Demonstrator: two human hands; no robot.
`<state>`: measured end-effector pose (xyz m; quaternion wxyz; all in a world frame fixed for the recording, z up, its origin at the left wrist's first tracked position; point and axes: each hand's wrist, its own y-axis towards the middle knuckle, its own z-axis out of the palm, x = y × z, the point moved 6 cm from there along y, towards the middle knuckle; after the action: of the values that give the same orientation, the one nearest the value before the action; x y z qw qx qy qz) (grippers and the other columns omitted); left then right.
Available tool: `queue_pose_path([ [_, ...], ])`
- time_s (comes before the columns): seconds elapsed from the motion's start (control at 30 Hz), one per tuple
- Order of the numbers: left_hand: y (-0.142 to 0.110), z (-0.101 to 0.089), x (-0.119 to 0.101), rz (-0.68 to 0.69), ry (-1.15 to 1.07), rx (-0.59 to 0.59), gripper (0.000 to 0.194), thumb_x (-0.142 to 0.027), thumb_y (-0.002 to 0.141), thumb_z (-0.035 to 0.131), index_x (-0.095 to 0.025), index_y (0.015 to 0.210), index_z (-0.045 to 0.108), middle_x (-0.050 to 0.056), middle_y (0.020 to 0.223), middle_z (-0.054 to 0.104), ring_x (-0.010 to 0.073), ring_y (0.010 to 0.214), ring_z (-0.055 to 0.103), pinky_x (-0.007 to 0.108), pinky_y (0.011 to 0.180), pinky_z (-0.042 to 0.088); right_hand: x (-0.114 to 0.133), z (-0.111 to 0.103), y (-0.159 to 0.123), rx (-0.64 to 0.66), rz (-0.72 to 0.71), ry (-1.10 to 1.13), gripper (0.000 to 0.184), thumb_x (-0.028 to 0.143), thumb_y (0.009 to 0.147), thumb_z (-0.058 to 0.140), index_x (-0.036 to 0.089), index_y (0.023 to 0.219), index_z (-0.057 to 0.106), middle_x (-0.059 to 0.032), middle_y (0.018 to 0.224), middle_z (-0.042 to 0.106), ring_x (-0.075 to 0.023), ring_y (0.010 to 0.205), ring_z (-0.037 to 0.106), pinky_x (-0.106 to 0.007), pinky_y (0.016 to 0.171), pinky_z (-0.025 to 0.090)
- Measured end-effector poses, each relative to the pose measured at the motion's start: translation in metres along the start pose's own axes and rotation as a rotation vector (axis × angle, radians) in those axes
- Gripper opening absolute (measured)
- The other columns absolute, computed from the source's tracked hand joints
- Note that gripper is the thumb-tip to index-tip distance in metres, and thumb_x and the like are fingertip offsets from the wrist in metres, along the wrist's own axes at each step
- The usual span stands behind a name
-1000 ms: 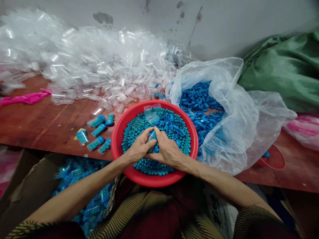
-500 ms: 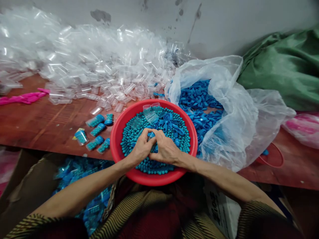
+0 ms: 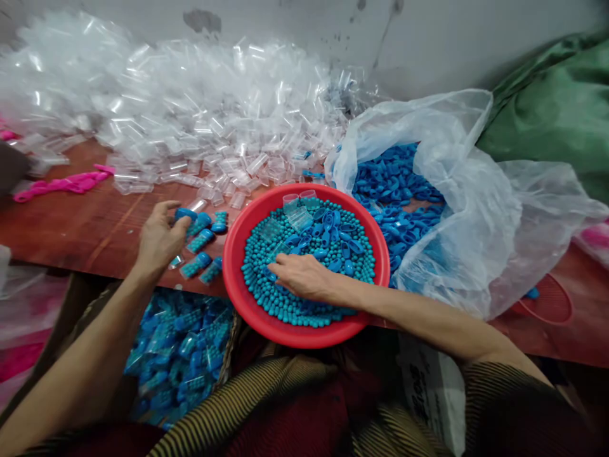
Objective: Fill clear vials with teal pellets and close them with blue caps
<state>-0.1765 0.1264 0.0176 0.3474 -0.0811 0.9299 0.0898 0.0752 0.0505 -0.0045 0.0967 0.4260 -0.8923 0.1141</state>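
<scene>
A red basin (image 3: 238, 241) holds teal beads (image 3: 285, 304), blue caps (image 3: 333, 231) and a few clear tubes (image 3: 297, 206). My right hand (image 3: 299, 276) lies on the beads at the basin's left side, fingers curled together onto them; what they pinch is hidden. My left hand (image 3: 159, 238) is out on the wooden table (image 3: 95, 228) left of the basin, its fingers closed round a capped, bead-filled tube (image 3: 184, 214). Several more filled tubes (image 3: 202, 254) lie beside that hand.
A heap of empty clear tubes (image 3: 190, 120) covers the table's back. A clear bag of blue caps (image 3: 394, 190) stands right of the basin, a green sack (image 3: 556, 108) behind it. A box of filled tubes (image 3: 181, 355) sits below the table edge. Pink plastic (image 3: 66, 185) lies far left.
Both hands were together over the basin's middle. My left hand has moved out left to the filled tubes on the table with a tube in it; my right hand stays on the beads.
</scene>
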Motion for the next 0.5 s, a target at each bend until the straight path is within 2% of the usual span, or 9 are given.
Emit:
queue_pose_path([
  [0.03, 0.002, -0.001, 0.001, -0.002, 0.128, -0.054, 0.040, -0.028, 0.078, 0.052, -0.022, 0.118, 0.050, 0.006, 0.082, 0.062, 0.0220, 0.077, 0.057, 0.035, 0.066, 0.041, 0.008, 0.001, 0.008, -0.013, -0.026, -0.039, 0.021, 0.021, 0.092, 0.036, 0.014, 0.104, 0.052, -0.0105, 0.098, 0.058, -0.0195, 0.076, 0.060, -0.030, 0.057, 0.046],
  [0.1, -0.002, -0.002, -0.012, 0.065, 0.307, -0.185, 0.041, -0.028, 0.078, 0.053, -0.016, 0.118, 0.054, 0.009, 0.087, 0.064, 0.0253, 0.085, 0.058, 0.037, 0.073, 0.042, 0.015, 0.005, 0.021, -0.041, -0.041, -0.097, 0.022, 0.019, 0.092, 0.034, 0.013, 0.108, 0.048, -0.0123, 0.101, 0.055, -0.0204, 0.076, 0.059, -0.031, 0.056, 0.046],
  [0.17, -0.012, 0.008, -0.039, 0.244, 0.339, -0.191, 0.036, -0.027, 0.082, 0.048, -0.013, 0.114, 0.057, 0.009, 0.090, 0.066, 0.0218, 0.083, 0.060, 0.033, 0.073, 0.043, 0.015, 0.017, 0.029, -0.025, -0.042, -0.123, 0.023, 0.021, 0.091, 0.036, 0.012, 0.109, 0.047, -0.0143, 0.104, 0.054, -0.0215, 0.078, 0.059, -0.033, 0.057, 0.048],
  [0.23, -0.024, 0.028, -0.066, 0.395, 0.329, -0.070, 0.032, -0.025, 0.086, 0.041, -0.015, 0.110, 0.060, 0.006, 0.090, 0.067, 0.0164, 0.075, 0.060, 0.027, 0.066, 0.042, 0.012, 0.032, 0.030, 0.045, -0.053, -0.116, 0.023, 0.017, 0.091, 0.034, 0.011, 0.107, 0.048, -0.0151, 0.103, 0.054, -0.0212, 0.076, 0.060, -0.034, 0.057, 0.049],
  [0.33, -0.044, 0.071, -0.094, 0.643, 0.458, 0.272, 0.031, -0.017, 0.086, 0.039, -0.019, 0.105, 0.062, 0.006, 0.091, 0.065, 0.0148, 0.073, 0.059, 0.025, 0.061, 0.040, 0.005, 0.049, 0.018, 0.161, -0.051, -0.099, 0.029, 0.006, 0.088, 0.026, 0.008, 0.104, 0.051, -0.0160, 0.100, 0.056, -0.0195, 0.072, 0.061, -0.034, 0.058, 0.049],
  [0.4, -0.059, 0.097, -0.101, 0.783, 0.586, 0.490, 0.034, -0.012, 0.085, 0.037, -0.022, 0.106, 0.062, 0.006, 0.091, 0.062, 0.0155, 0.074, 0.059, 0.025, 0.059, 0.040, -0.001, 0.051, 0.005, 0.199, -0.037, -0.083, 0.031, 0.004, 0.088, 0.025, 0.008, 0.103, 0.052, -0.0157, 0.099, 0.057, -0.0188, 0.073, 0.061, -0.033, 0.060, 0.049],
  [0.5, -0.075, 0.119, -0.106, 0.935, 0.649, 0.663, 0.038, -0.013, 0.086, 0.037, -0.026, 0.116, 0.056, 0.007, 0.098, 0.059, 0.0157, 0.082, 0.058, 0.025, 0.064, 0.043, -0.011, 0.045, -0.013, 0.184, -0.021, -0.019, 0.029, 0.004, 0.088, 0.027, 0.010, 0.105, 0.051, -0.0137, 0.099, 0.058, -0.0178, 0.079, 0.059, -0.032, 0.067, 0.048],
])
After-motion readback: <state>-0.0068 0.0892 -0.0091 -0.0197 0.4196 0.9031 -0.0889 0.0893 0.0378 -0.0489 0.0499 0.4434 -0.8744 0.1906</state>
